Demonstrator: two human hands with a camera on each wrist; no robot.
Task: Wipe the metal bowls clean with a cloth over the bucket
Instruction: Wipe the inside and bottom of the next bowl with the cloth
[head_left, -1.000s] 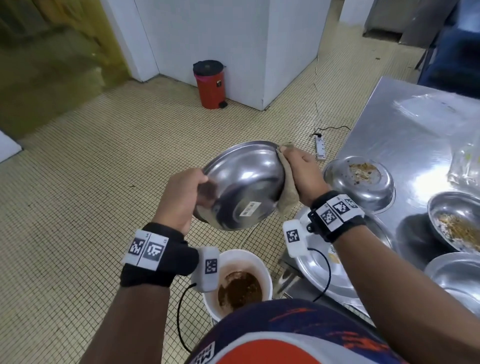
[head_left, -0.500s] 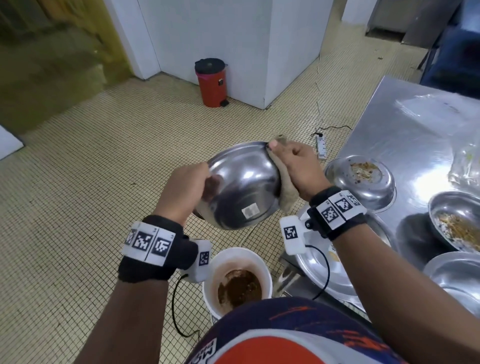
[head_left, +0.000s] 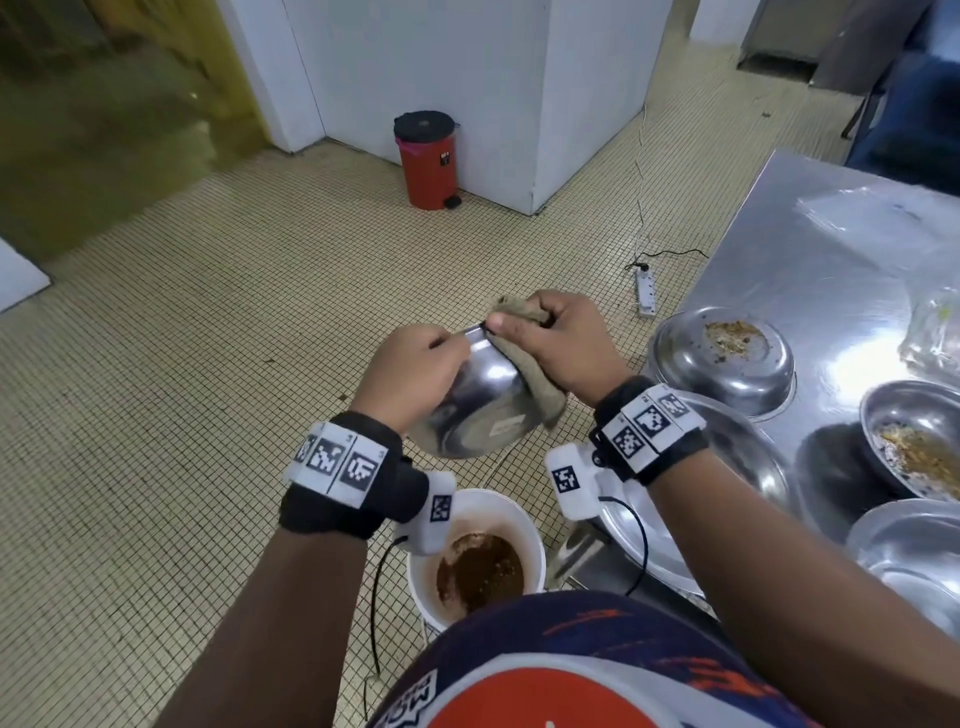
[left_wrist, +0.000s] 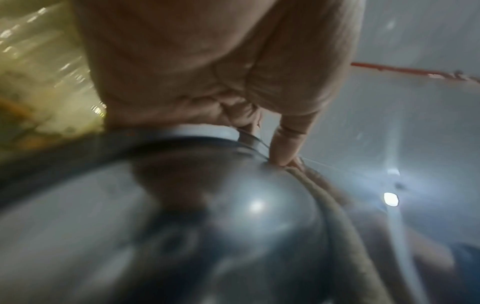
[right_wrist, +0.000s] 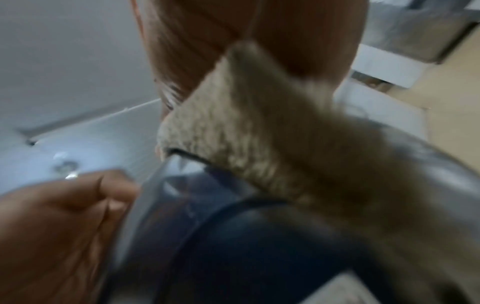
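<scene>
A shiny metal bowl (head_left: 475, 410) is held tilted in the air, its underside with a white sticker toward me, above a white bucket (head_left: 524, 525) of brown waste. My left hand (head_left: 415, 364) grips the bowl's left rim, and its fingers (left_wrist: 285, 144) curl over the edge (left_wrist: 182, 148). My right hand (head_left: 556, 338) holds a beige cloth (head_left: 535, 374) and pinches it over the top right of the rim (right_wrist: 187, 166). The cloth (right_wrist: 246, 133) drapes down the bowl's outer wall. The bowl's inside is hidden.
A steel table (head_left: 810, 270) stands at the right with several bowls: an upturned one (head_left: 722, 358) with crumbs, a dirty one (head_left: 914, 436), another (head_left: 909, 561) near me, plus a wide pan (head_left: 691, 519). A red pedal bin (head_left: 428, 158) and a power strip (head_left: 645, 293) are on the tiled floor.
The bowl has turned and dropped a little, so less of its underside shows. My right hand with the cloth slid along the rim toward the top, closer to my left hand.
</scene>
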